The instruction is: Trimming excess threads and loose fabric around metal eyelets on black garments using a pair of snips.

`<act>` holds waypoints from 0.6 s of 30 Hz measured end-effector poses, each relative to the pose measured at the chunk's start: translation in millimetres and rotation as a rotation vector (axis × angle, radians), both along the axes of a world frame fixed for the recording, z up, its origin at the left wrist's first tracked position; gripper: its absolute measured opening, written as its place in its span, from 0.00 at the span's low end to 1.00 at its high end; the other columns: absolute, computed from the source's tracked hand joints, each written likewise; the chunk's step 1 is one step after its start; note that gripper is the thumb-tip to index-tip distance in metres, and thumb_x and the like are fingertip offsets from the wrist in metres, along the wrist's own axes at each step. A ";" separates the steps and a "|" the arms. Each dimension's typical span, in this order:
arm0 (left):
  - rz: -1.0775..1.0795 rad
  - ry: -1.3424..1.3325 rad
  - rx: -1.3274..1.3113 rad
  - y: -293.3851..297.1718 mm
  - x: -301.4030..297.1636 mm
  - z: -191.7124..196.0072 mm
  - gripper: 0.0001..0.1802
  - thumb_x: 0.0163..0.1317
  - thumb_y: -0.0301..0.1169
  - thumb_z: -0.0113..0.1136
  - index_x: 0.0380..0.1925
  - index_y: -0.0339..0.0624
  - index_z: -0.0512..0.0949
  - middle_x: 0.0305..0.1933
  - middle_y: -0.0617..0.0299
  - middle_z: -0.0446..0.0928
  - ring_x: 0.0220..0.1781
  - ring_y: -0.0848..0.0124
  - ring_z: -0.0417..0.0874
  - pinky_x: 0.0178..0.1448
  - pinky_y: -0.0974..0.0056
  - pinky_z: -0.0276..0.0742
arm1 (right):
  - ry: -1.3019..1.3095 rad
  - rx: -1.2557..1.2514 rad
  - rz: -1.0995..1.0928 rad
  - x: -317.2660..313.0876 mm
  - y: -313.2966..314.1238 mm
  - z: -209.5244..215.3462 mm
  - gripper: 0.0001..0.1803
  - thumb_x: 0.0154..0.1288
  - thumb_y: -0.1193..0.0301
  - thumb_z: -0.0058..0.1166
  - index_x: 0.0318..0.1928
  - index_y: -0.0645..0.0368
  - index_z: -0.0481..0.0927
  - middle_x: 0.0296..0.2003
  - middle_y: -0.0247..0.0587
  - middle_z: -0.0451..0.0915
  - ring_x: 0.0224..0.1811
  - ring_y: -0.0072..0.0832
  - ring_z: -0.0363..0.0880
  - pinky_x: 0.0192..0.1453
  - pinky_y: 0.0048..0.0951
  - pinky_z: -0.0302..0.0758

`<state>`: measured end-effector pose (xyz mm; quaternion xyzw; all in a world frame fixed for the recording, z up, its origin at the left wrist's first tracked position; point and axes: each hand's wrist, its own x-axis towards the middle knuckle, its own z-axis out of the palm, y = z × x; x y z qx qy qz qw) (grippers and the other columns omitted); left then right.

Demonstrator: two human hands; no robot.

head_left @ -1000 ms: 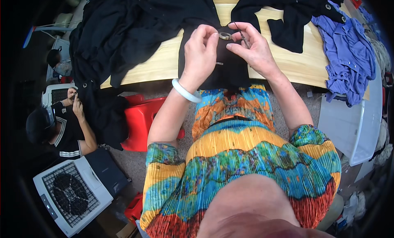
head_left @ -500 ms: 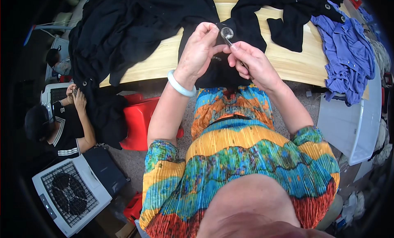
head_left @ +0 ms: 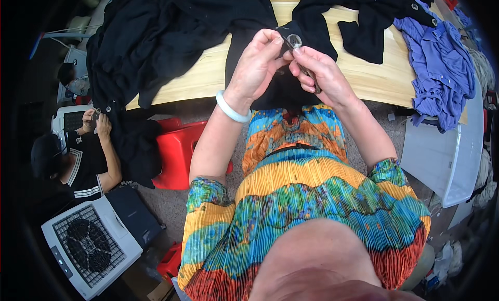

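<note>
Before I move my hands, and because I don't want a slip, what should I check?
1. Tool secure: ok, the right hand has it in its grip.
2. Button visible: ok, it shows beside the right thumb.
3. Left hand well clear of the button: not ok, its fingertips are close by.
4. Any thread pinched in the left fingers: cannot tell, too small.
5. Purple shirt away from both hands: ok, it's at the table's right end.

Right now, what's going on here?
Over black cloth on a pale wood-grain table, a person's right hand holds a slim dark tool beside a round, clear-looking button. The left hand is close to the tool's tip; whether it grips anything is unclear. A crumpled violet-blue garment lies over the table's right end.
</note>
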<state>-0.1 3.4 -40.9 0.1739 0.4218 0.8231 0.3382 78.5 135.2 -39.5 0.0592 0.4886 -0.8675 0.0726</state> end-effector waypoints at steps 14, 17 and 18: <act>-0.042 -0.213 0.105 -8.8 -17.1 19.6 0.05 0.61 0.26 0.46 0.29 0.38 0.70 0.37 0.51 0.73 0.41 0.61 0.77 0.49 0.56 0.75 | 0.291 0.598 -0.252 -18.9 9.9 -22.9 0.27 0.51 0.71 0.59 0.50 0.64 0.63 0.32 0.35 0.72 0.30 0.13 0.65 0.33 0.16 0.65; 0.018 -0.217 0.115 -18.8 -30.1 19.2 0.06 0.60 0.27 0.45 0.30 0.34 0.70 0.42 0.39 0.72 0.45 0.51 0.75 0.47 0.57 0.76 | 0.180 0.308 -0.283 -19.7 9.2 -7.2 0.25 0.50 0.71 0.59 0.48 0.64 0.65 0.29 0.30 0.73 0.25 0.11 0.67 0.26 0.12 0.63; 0.097 -0.126 0.088 -24.2 -37.1 13.9 0.06 0.60 0.26 0.45 0.30 0.34 0.70 0.43 0.38 0.71 0.46 0.50 0.75 0.47 0.58 0.76 | 0.125 0.259 -0.277 -19.3 14.8 -3.4 0.23 0.51 0.71 0.58 0.47 0.63 0.66 0.24 0.26 0.70 0.17 0.08 0.63 0.18 0.10 0.55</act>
